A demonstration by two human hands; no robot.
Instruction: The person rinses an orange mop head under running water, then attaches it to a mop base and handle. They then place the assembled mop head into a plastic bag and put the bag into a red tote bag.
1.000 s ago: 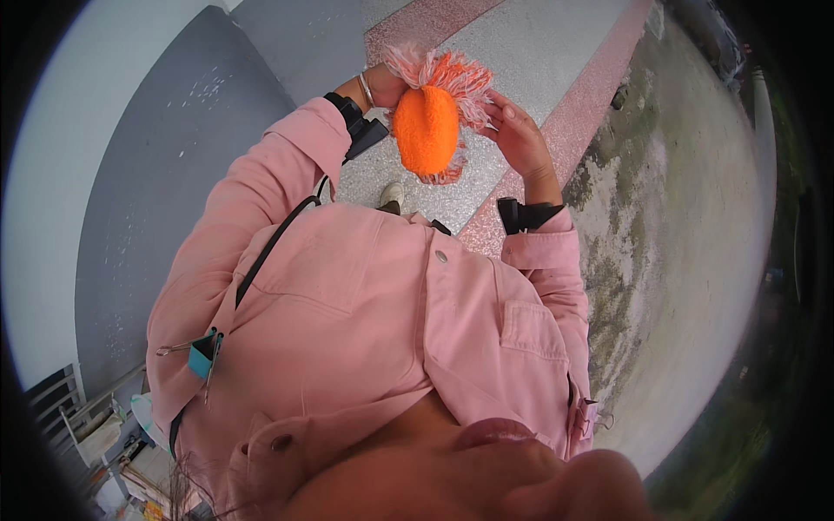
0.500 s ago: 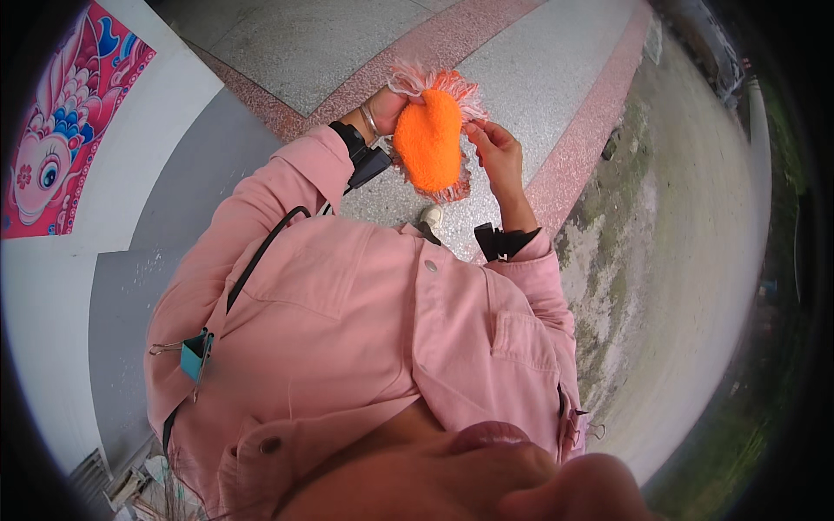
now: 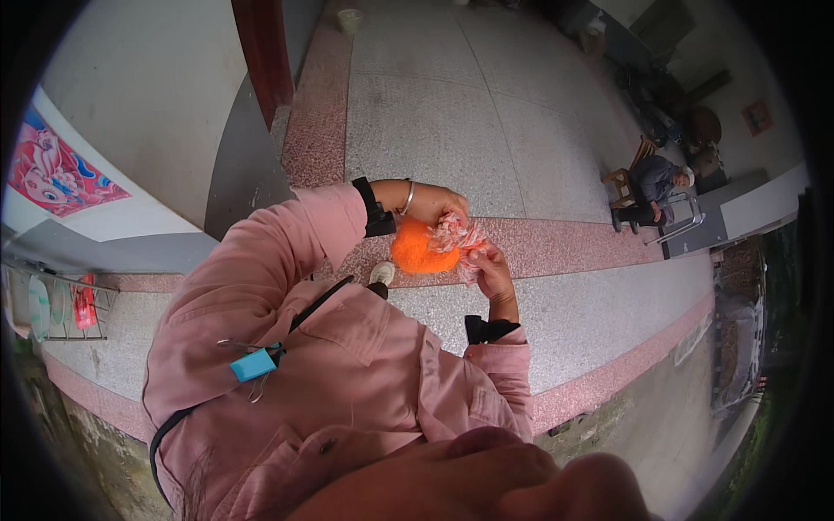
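Note:
An orange, fuzzy textile piece (image 3: 424, 250) with a shaggy pink-and-white fringe (image 3: 460, 236) hangs between my two hands in front of my chest. My left hand (image 3: 441, 205), its wrist carrying a metal bangle, is closed around the fringe at the upper edge. On the other side, the thumb and fingers of my right hand (image 3: 493, 273) pinch the fringe near its lower right end. The exact kind of the piece does not show. Its orange part bulges to the left, below my left wrist.
A person (image 3: 658, 189) sits on a wooden chair at the right, beside a metal walking frame (image 3: 684, 222). A wire rack (image 3: 102, 304) with basins stands at the far left. A pale bucket (image 3: 350, 21) is at the back. A wall with a colourful fish picture (image 3: 59, 169) rises at left.
My view has swung round, bringing the seated person and the rack into sight. My left hand has shifted onto the fringe, which is now bunched between both hands.

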